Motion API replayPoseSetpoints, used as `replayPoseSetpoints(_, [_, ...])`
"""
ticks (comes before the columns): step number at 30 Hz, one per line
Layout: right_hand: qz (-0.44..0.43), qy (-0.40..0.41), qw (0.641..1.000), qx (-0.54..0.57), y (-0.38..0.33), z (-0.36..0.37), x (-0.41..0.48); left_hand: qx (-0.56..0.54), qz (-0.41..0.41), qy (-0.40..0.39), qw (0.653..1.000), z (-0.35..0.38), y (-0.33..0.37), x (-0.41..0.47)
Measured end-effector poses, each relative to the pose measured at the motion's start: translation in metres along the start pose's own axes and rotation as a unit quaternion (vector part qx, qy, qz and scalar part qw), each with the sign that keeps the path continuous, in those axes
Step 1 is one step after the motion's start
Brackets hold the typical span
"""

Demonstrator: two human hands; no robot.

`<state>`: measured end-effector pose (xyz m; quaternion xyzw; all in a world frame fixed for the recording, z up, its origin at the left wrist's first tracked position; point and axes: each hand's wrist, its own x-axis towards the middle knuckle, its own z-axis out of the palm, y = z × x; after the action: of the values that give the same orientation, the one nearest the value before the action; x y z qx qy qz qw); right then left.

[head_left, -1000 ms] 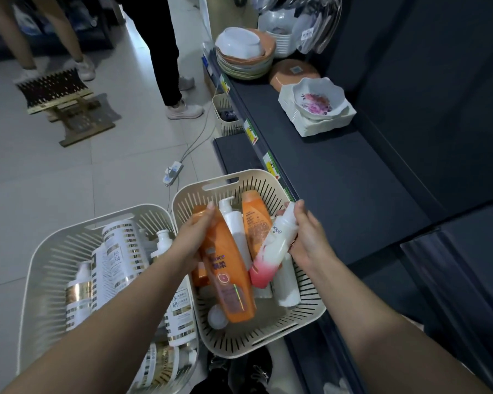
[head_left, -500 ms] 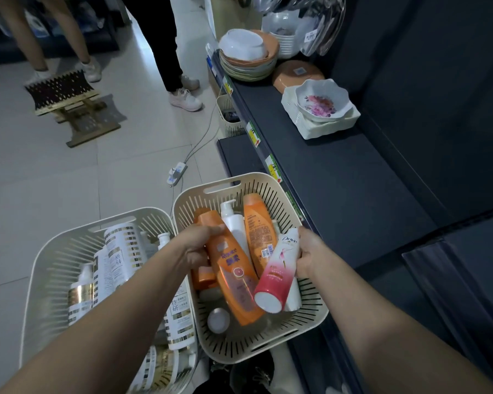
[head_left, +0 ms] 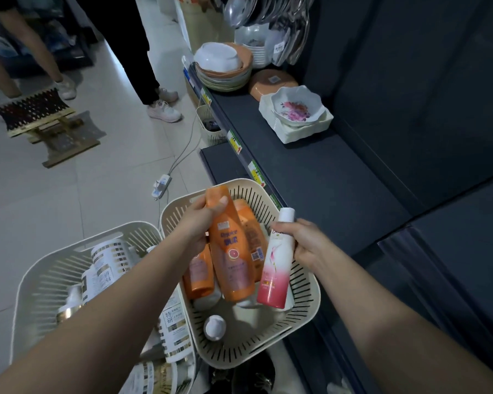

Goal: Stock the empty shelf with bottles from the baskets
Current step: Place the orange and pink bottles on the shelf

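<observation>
My left hand (head_left: 195, 223) grips a tall orange bottle (head_left: 231, 251) near its cap, lifted above the right-hand cream basket (head_left: 305, 305). My right hand (head_left: 302, 240) holds a white-and-pink bottle (head_left: 275, 268) by its upper part, over the same basket. More orange bottles (head_left: 198, 271) and a white bottle (head_left: 214, 327) lie in that basket. The left-hand basket (head_left: 40, 277) holds several white bottles with gold bands (head_left: 108, 260). The dark shelf (head_left: 310, 177) runs along the right, bare in its near part.
Stacked bowls (head_left: 225, 66) and a flowered dish on white trays (head_left: 296, 112) sit at the shelf's far end. A power strip with its cable (head_left: 162, 184) lies on the tiled floor. Two people's legs (head_left: 143, 52) and a folding stool (head_left: 40, 118) are beyond.
Both hands have lifted their bottles up out of the right-hand basket. The orange bottle now hangs cap-up in my left hand, and the pink bottle has risen toward the shelf edge.
</observation>
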<state>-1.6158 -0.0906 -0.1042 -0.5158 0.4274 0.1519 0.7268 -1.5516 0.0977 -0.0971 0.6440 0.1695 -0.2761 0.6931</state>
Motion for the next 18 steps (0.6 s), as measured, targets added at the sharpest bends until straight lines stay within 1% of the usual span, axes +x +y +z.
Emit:
replayPoseSetpoints(4, [-0.077,-0.006,0.997,0.024,-0.003,-0.006,-0.023,0.017,0.012,-0.027,0.999,0.008,0.012,-0.009])
replayPoseSetpoints(7, [-0.129,0.005,0.991,0.02,-0.003,-0.009,-0.038,0.026,0.009,-0.048,0.998,0.016,0.022,-0.018])
replayPoseSetpoints(10, [-0.163,0.024,0.986,0.027,-0.004,-0.011,-0.055,0.045,0.028,-0.072,0.996,0.026,0.033,-0.026])
replayPoseSetpoints(14, [-0.228,0.055,0.972,-0.033,-0.005,-0.018,-0.085,0.077,0.073,-0.098,0.989,0.04,0.049,-0.046])
replayPoseSetpoints(18, [-0.3,0.091,0.947,-0.073,-0.006,-0.027,-0.123,0.119,0.116,-0.138,0.976,0.052,0.063,-0.071])
